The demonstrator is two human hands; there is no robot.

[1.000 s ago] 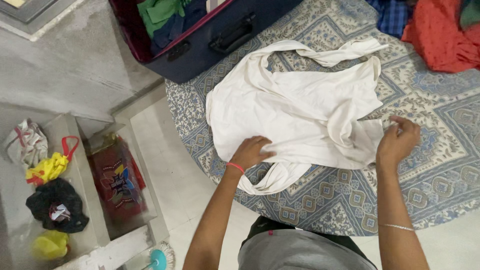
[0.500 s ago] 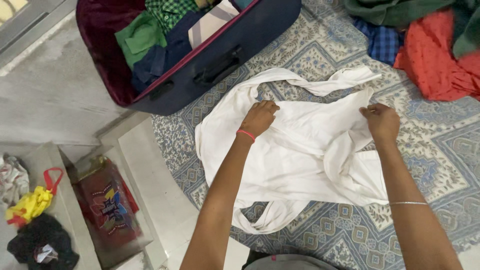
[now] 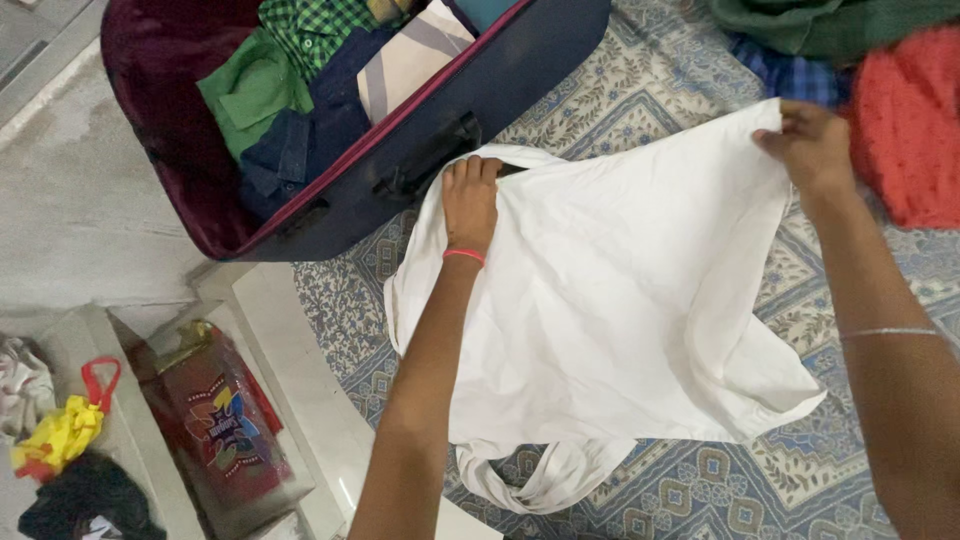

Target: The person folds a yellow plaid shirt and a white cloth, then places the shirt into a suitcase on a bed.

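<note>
A white garment [image 3: 610, 290] lies spread over a blue patterned bedsheet [image 3: 780, 470]. My left hand [image 3: 471, 196] grips its far left corner beside the suitcase wall; a pink band circles that wrist. My right hand [image 3: 813, 140] pinches the far right corner and holds it taut, so the top edge is stretched between both hands. A loose sleeve of the garment trails off the near edge of the sheet.
An open navy suitcase [image 3: 500, 90] with a maroon lining holds folded green, checked and dark blue clothes [image 3: 300, 90]. Red cloth [image 3: 910, 120] and green cloth [image 3: 800, 20] pile at the far right. A red printed bag [image 3: 225, 430] and coloured bundles [image 3: 60, 440] sit lower left.
Both hands moved away from me to the garment's far corners and pulled them apart; the twisted sleeves at the top are gone and the cloth now lies flatter and wider.
</note>
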